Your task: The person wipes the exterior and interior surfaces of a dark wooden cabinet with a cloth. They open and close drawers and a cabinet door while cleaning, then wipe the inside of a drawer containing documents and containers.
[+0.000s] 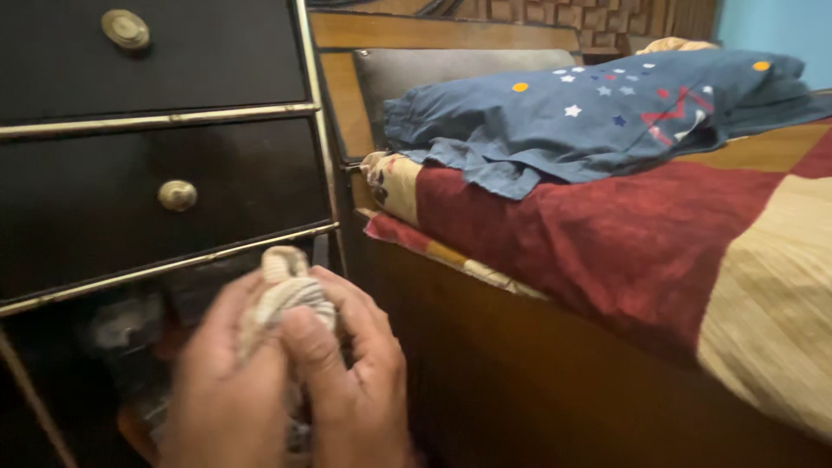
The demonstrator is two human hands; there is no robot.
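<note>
fingers (305, 342) pinching rolled cloth (282, 282), beige, striped

A wooden bed (555, 381) with a dark brown side rail and a carved headboard (485, 30) fills the right of the view. Spread over it is a bedcover (659, 234) in deep red and pale beige blocks, its edge hanging slightly over the rail. On the cover, near the headboard, lies a blue pillow (598, 117) dotted with small white, red and orange shapes, its loose end draping onto the red cloth. A grey cushion (451, 69) stands propped against the headboard just behind the pillow.
</note>
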